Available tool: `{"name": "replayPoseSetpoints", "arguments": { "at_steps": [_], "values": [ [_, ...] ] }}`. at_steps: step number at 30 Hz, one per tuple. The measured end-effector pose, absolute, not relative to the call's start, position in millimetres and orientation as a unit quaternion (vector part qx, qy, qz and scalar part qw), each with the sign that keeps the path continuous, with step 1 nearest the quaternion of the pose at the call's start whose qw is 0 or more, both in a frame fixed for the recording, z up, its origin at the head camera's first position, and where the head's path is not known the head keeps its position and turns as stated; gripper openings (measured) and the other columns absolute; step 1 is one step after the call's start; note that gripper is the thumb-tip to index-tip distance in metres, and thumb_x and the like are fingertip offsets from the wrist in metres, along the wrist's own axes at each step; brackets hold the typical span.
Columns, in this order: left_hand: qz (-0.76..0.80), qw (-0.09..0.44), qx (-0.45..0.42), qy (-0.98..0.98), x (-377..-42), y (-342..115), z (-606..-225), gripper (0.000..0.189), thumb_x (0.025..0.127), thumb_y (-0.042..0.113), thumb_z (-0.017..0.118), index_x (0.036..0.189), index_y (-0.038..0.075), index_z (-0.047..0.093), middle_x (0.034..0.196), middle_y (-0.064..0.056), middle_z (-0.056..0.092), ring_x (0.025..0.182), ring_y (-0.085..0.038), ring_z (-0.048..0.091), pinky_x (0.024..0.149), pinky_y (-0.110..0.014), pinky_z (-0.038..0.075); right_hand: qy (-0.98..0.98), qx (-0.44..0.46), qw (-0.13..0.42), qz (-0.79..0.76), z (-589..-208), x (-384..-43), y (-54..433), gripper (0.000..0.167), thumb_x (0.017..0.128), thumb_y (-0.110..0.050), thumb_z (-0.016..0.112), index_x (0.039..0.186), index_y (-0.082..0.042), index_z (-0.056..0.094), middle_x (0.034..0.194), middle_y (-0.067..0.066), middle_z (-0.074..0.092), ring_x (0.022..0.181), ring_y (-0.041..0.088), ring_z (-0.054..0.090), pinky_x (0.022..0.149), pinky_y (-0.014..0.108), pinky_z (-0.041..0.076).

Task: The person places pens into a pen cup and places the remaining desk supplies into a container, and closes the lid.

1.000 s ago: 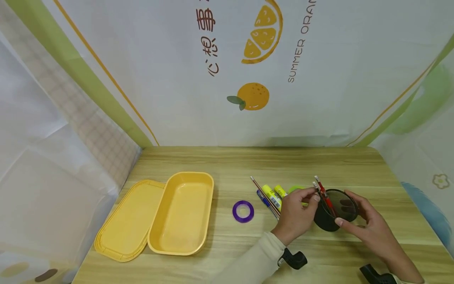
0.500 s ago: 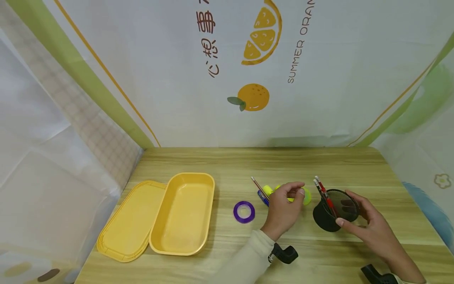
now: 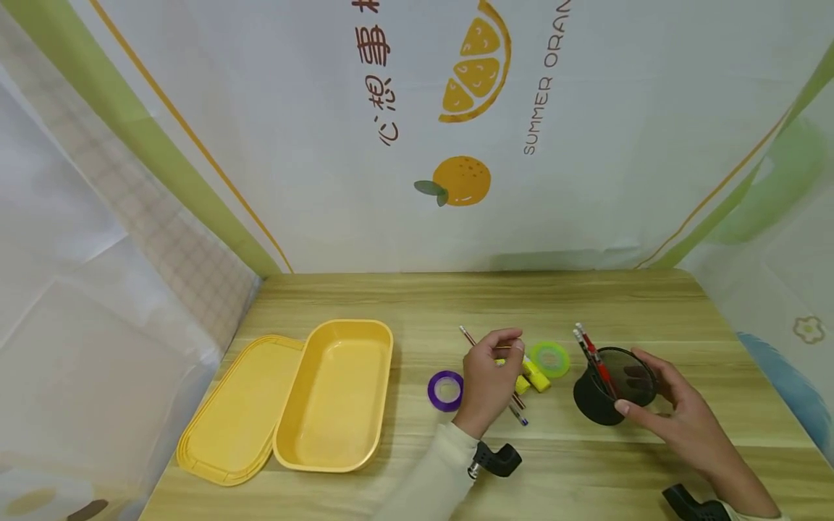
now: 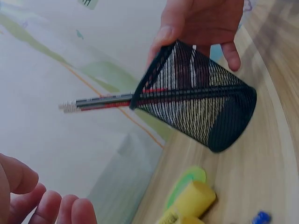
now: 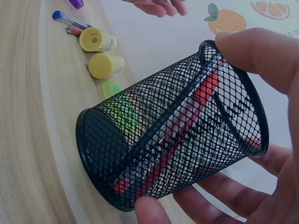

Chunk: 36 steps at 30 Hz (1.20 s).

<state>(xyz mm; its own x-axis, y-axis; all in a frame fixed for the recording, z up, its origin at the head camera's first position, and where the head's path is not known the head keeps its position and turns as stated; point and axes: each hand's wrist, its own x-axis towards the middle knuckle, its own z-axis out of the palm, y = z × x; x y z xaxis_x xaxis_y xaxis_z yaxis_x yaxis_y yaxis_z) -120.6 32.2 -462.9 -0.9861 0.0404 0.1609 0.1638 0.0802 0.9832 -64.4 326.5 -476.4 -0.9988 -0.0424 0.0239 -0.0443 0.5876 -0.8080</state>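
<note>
My right hand (image 3: 677, 420) grips a black mesh pen holder (image 3: 594, 401) by its side and rim, and the holder leans over the table. Pencils and a red pen (image 3: 604, 373) stand inside it, their ends poking past the rim. Above the loose stationery hovers my left hand (image 3: 487, 383), fingers loosely bent and holding nothing. Beneath and beside that hand lie two yellow glue sticks (image 5: 103, 65), a pencil (image 3: 466, 333) and a blue-capped pen (image 3: 519, 415), partly hidden by it. A roll of green tape (image 3: 559, 362) lies between the glue sticks and the holder.
A roll of purple tape (image 3: 434, 391) lies left of my left hand. Farther left stands a yellow box (image 3: 334, 405) with nothing in it, overlapping its yellow lid (image 3: 234, 412). A printed cloth (image 3: 586, 217) hangs behind the wooden table (image 3: 417, 297).
My left hand has let go of a pencil at the holder and moved left over the glue sticks, uncovering the green tape. My right hand keeps its grip on the pen holder.
</note>
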Motion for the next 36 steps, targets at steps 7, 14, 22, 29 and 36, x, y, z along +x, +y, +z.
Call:
{"name": "replayPoseSetpoints", "arguments": {
  "at_steps": [7, 14, 22, 29, 36],
  "values": [
    [-0.661, 0.060, -0.019, -0.747, -122.6, 21.4, -470.7, 0.020, 0.101, 0.018, 0.069, 0.119, 0.021, 0.077, 0.104, 0.005, 0.075, 0.088, -0.005, 0.070, 0.063, -0.020, 0.056, -0.892, 0.024, 0.000, 0.451, -476.8, -65.5, 326.3, 0.086, 0.100, -0.023, 0.077, 0.169, -0.022, 0.026, 0.151, 0.009, 0.048, 0.116, -0.020, 0.040, 0.071, 0.026, 0.058],
    [-0.663, 0.048, 0.014, -0.747, -121.2, 14.9, -477.6, 0.027, 0.096, 0.011, 0.073, 0.123, 0.009, 0.073, 0.105, -0.005, 0.072, 0.082, -0.005, 0.070, 0.067, -0.020, 0.057, -0.891, 0.028, 0.004, 0.453, -476.8, -66.1, 326.3, 0.086, 0.099, -0.022, 0.077, 0.169, -0.022, 0.027, 0.150, 0.002, 0.049, 0.116, -0.020, 0.040, 0.070, 0.026, 0.058],
    [-0.639, -0.003, 0.052, -0.767, -114.8, 10.0, -485.4, 0.042, 0.092, 0.013, 0.080, 0.131, 0.002, 0.067, 0.116, -0.011, 0.069, 0.091, -0.009, 0.070, 0.073, -0.021, 0.060, -0.891, 0.018, -0.012, 0.454, -476.7, -64.6, 326.2, 0.086, 0.100, -0.026, 0.076, 0.169, -0.024, 0.025, 0.153, 0.010, 0.047, 0.117, -0.020, 0.039, 0.071, 0.026, 0.058],
    [-0.607, -0.009, 0.058, -0.792, -113.6, 9.3, -492.6, 0.049, 0.093, 0.017, 0.081, 0.136, 0.001, 0.063, 0.120, -0.011, 0.068, 0.091, -0.007, 0.068, 0.072, -0.020, 0.059, -0.893, 0.017, -0.011, 0.449, -474.8, -63.1, 325.6, 0.086, 0.100, -0.028, 0.076, 0.170, -0.026, 0.025, 0.155, 0.017, 0.045, 0.117, -0.019, 0.039, 0.072, 0.025, 0.057],
    [-0.579, 0.013, 0.057, -0.813, -113.1, 12.2, -496.5, 0.054, 0.090, 0.012, 0.083, 0.138, -0.005, 0.063, 0.120, -0.013, 0.066, 0.087, -0.006, 0.065, 0.071, -0.020, 0.056, -0.893, 0.018, -0.006, 0.450, -475.8, -63.5, 325.7, 0.086, 0.100, -0.026, 0.077, 0.169, -0.026, 0.026, 0.153, 0.011, 0.048, 0.120, -0.014, 0.045, 0.072, 0.025, 0.057]
  ]
}}
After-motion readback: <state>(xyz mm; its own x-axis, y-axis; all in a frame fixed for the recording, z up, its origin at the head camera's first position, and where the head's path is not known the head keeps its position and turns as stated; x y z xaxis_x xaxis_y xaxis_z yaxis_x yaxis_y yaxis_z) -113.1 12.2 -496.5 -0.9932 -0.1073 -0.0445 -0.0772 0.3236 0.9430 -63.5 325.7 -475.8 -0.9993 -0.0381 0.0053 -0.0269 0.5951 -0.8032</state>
